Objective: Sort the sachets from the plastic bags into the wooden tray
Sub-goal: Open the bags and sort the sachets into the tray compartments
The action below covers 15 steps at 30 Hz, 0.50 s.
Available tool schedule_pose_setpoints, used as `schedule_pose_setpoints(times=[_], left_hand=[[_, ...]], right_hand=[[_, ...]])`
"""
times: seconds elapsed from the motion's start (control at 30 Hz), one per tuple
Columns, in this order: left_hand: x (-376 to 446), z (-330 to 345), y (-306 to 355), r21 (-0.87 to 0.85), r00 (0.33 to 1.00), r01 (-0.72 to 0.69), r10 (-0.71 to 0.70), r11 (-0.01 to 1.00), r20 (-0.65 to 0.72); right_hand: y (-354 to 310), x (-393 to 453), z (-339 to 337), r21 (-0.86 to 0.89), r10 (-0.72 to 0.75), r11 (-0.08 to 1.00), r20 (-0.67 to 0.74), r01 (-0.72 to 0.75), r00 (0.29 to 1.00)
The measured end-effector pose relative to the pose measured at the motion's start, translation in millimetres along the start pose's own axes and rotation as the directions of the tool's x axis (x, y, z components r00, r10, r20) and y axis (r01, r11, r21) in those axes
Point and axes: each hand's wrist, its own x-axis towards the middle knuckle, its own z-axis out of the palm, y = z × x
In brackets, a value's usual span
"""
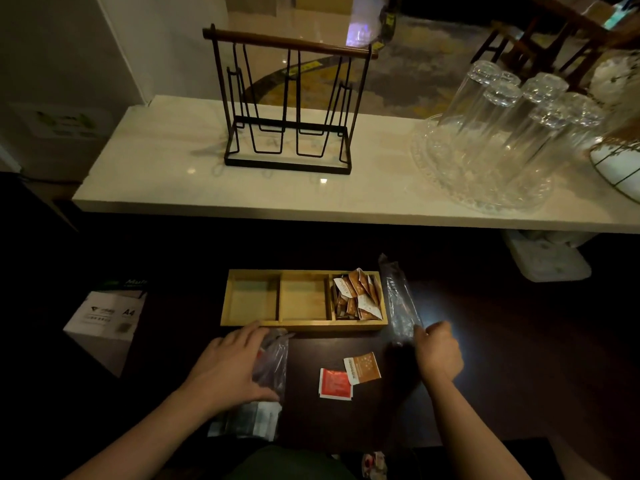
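Note:
A wooden tray (304, 325) with three compartments lies on the dark table. Its right compartment holds several brown and white sachets (358, 295); the left and middle ones are bare. My right hand (437, 351) pinches the near end of a clear, emptied-looking plastic bag (398, 296) that lies beside the tray's right end. My left hand (230, 365) rests flat on a second plastic bag (273, 358) with dark contents, just in front of the tray. A red sachet (334, 383) and a brown sachet (363, 367) lie loose between my hands.
A third bag with pale sachets (247, 422) lies near the table's front edge. A white counter (173, 168) behind carries a black wire rack (287, 105) and upturned glasses on a glass tray (498, 133). A box of A4 paper (104, 320) stands at the left.

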Motion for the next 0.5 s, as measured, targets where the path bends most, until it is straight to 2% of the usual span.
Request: schedule_pose_setpoints(times=[0.13, 0.3, 0.4, 0.47, 0.5], left_hand=[[1.7, 2.0, -5.8, -0.085, 0.973, -0.029, 0.009, 0.996, -0.232], [3.5, -8.1, -19.9, -0.254, 0.949, 0.020, -0.099, 0.967, -0.300], [1.1, -11.2, -26.8, -0.233, 0.926, 0.049, -0.131, 0.971, -0.354], [-3.3, -14.8, -29.1, -0.242, 0.911, 0.025, -0.122, 0.970, -0.394], [-6.3, -17.8, -29.1, -0.275, 0.911, -0.003, -0.111, 0.961, -0.397]], right_hand=[[-1.1, -1.1, -4.5, -0.025, -0.067, 0.998, -0.065, 0.066, 0.996], [-14.8, -7.1, -12.0, 0.042, -0.215, 0.974, -0.117, 0.221, 0.970], [-35.4, -25.4, -13.6, 0.137, -0.393, 0.911, -0.006, 0.390, 0.920], [-51.5, -47.5, -10.2, 0.209, -0.534, 0.839, 0.145, 0.502, 0.833], [-60.3, -61.1, -8.4, 0.257, -0.598, 0.798, 0.236, 0.545, 0.766]])
